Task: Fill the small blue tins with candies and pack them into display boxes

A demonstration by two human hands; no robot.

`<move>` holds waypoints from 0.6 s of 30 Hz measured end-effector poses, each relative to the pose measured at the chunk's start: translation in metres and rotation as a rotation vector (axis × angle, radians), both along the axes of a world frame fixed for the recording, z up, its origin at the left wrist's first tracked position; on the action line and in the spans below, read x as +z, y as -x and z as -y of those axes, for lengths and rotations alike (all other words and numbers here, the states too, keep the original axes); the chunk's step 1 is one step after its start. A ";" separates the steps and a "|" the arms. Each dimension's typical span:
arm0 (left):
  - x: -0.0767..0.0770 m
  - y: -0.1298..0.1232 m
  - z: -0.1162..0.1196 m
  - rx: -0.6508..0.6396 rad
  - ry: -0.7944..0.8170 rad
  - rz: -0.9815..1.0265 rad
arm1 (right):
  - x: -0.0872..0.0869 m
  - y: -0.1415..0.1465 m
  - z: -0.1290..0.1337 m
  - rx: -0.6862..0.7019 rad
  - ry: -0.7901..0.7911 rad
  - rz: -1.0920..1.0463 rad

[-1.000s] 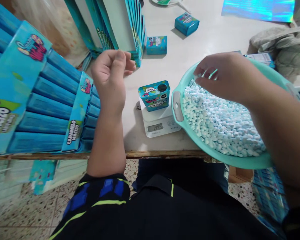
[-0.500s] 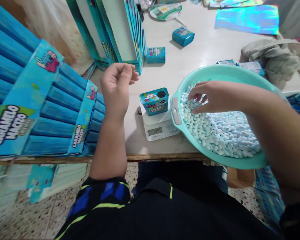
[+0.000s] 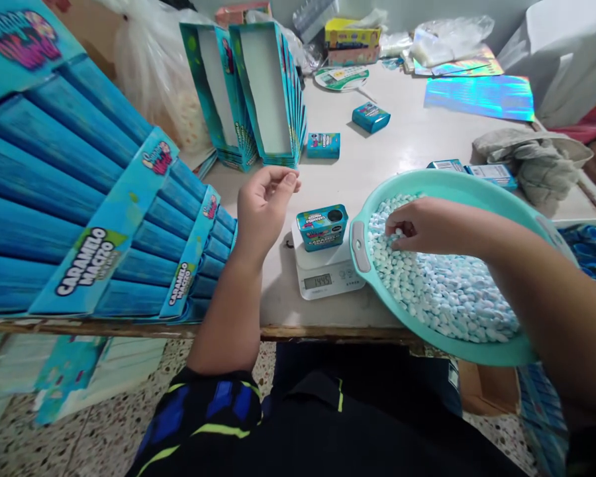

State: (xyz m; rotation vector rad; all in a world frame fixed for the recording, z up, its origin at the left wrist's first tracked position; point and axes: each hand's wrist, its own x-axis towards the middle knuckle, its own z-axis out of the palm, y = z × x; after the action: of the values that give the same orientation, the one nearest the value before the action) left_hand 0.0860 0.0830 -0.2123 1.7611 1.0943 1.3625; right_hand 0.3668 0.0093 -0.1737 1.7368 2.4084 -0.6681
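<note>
A blue "Caramelo Macizo" box [image 3: 322, 228] stands on a white digital scale [image 3: 330, 281], its round top opening dark. Beside the scale, a turquoise basin [image 3: 469, 182] holds a heap of small pale blue and white candies [image 3: 442, 291]. My right hand [image 3: 417, 224] is in the basin with its fingers curled at the candies; what lies between them is too small to make out. Left of the scale, my left hand [image 3: 268, 204] hovers with fingers curled and thumb pressed to the index finger, and nothing shows in it.
Stacked blue cartons [image 3: 104, 218] fill the left side. Upright open display boxes [image 3: 265, 99] stand behind my left hand. Small blue boxes [image 3: 322, 146] lie farther back. A grey cloth [image 3: 546, 165] and holographic sheets [image 3: 479, 97] are at the right.
The view has tilted up, showing more of the table's back. My right hand's fingers have closed in more at the candies. My left hand keeps its closed shape.
</note>
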 end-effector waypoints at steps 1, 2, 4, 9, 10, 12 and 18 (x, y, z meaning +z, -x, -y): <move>0.001 -0.001 0.001 -0.010 -0.010 0.009 | 0.001 0.000 0.001 -0.003 -0.009 0.000; 0.001 -0.001 0.002 -0.021 -0.020 0.019 | 0.001 0.000 0.001 -0.008 -0.018 -0.006; 0.001 -0.003 0.004 -0.040 -0.026 0.027 | 0.002 -0.001 0.002 -0.025 -0.035 -0.019; -0.001 -0.003 0.004 -0.072 -0.037 0.022 | 0.004 -0.003 0.001 -0.108 -0.121 -0.051; -0.002 -0.003 0.004 -0.082 -0.049 0.036 | 0.005 -0.003 0.001 -0.114 -0.145 -0.049; -0.003 -0.003 0.002 -0.101 -0.068 0.068 | 0.006 -0.002 0.000 -0.125 -0.182 -0.031; -0.004 -0.004 0.003 -0.127 -0.094 0.115 | 0.012 0.011 -0.008 -0.153 -0.223 0.089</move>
State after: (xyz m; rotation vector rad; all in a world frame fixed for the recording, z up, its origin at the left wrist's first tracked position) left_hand 0.0896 0.0796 -0.2167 1.7628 0.8545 1.4373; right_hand 0.3561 0.0177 -0.1618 2.0045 2.3862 -0.3373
